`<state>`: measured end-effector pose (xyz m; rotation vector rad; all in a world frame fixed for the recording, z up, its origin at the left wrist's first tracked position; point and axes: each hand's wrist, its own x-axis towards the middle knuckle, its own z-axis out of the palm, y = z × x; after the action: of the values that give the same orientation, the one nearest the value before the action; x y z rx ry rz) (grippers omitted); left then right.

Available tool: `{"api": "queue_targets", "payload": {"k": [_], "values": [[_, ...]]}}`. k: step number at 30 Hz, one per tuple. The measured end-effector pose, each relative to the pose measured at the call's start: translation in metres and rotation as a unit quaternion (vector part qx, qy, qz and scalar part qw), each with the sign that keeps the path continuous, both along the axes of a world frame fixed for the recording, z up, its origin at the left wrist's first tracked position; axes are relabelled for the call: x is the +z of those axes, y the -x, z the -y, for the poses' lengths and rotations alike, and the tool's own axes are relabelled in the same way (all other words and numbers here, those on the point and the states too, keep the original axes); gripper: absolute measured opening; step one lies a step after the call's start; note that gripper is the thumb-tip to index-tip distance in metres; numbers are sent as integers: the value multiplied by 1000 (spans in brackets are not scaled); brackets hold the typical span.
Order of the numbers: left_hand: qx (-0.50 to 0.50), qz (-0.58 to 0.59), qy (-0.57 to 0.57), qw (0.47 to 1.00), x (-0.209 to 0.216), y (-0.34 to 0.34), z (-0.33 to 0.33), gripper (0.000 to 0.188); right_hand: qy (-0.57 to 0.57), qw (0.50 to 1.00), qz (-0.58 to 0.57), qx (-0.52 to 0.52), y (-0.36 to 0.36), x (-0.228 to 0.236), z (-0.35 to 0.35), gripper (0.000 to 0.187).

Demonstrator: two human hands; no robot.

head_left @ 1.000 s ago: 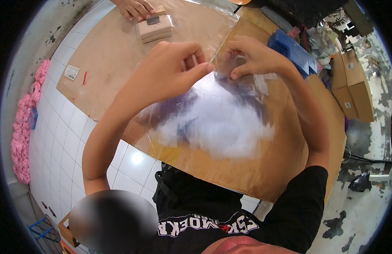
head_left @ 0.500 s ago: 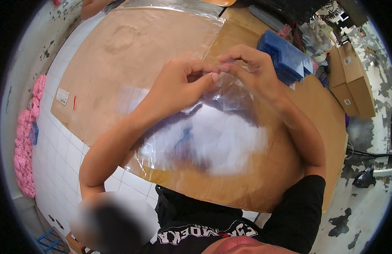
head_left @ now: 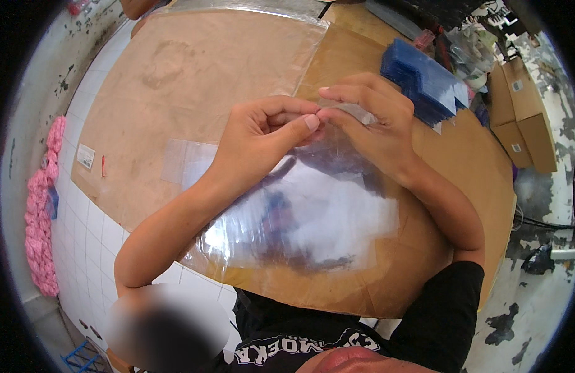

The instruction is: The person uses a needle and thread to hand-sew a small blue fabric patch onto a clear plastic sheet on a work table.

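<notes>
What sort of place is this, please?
Probably a small workshop or packing room: the brown-topped worktable bears clear plastic sheets and a stack of blue plastic pieces, with a cardboard box near its right side.

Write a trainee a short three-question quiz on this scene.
1. True or false: the fingertips of the left hand and right hand are close together.
2. Which lies nearer the carton: A, the blue stack; B, the white label?
3. What colour is the bundle at the picture's far left?

Key: 1 true; 2 A; 3 pink.
</notes>
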<state>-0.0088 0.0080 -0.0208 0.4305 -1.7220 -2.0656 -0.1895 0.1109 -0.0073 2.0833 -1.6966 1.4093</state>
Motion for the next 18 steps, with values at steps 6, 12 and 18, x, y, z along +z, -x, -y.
{"api": "queue_targets", "payload": {"k": [6,12,18], "values": [[9,-4,-33,999,-1,0,1,23,15,1000,11,20,-5,-2,1,21],[13,-25,-43,999,1,1,0,22,31,999,25,37,-5,-6,2,18],[18,-23,3,1000,4,1,-1,20,25,999,24,27,-8,-2,0,15]]}}
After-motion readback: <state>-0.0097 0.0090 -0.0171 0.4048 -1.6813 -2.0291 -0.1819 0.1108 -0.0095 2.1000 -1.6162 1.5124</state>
